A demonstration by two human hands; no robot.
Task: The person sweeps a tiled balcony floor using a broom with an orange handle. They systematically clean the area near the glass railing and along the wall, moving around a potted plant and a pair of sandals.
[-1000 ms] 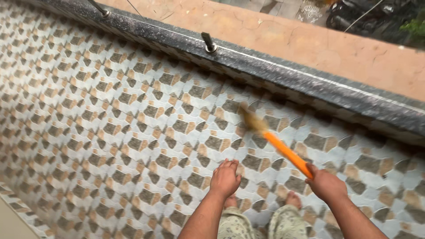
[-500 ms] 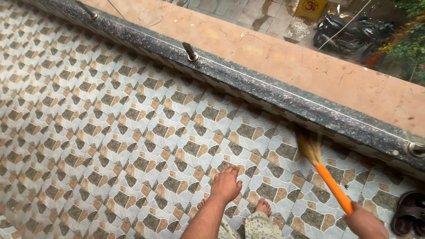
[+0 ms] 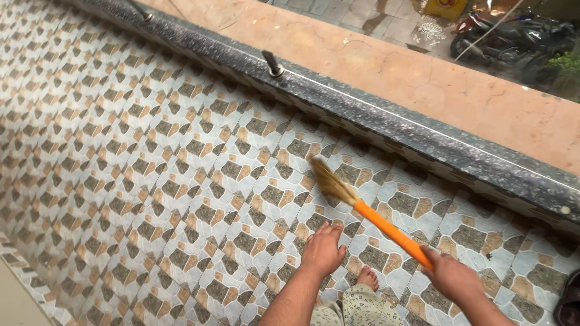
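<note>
My right hand (image 3: 454, 279) grips the orange handle of a broom (image 3: 386, 227), which slants up and to the left. Its straw bristles (image 3: 329, 182) rest on the patterned tile floor (image 3: 151, 157), a little in front of my feet. My left hand (image 3: 322, 249) hangs free in front of me, palm down, fingers slightly apart, holding nothing. It sits just left of the broom handle without touching it. My bare foot (image 3: 367, 278) and patterned trouser legs show below the hands.
A dark speckled stone curb (image 3: 374, 121) with metal railing posts (image 3: 272, 63) runs diagonally beyond the broom. Behind it lies a pinkish ledge (image 3: 423, 72), with a parked motorcycle (image 3: 513, 39) far below. A dark sandal (image 3: 568, 305) lies at the right edge.
The broom head has swept left across the tiles, away from the curb. My right hand moved left with it, and the view shifted so the sandal is nearly out of frame.
</note>
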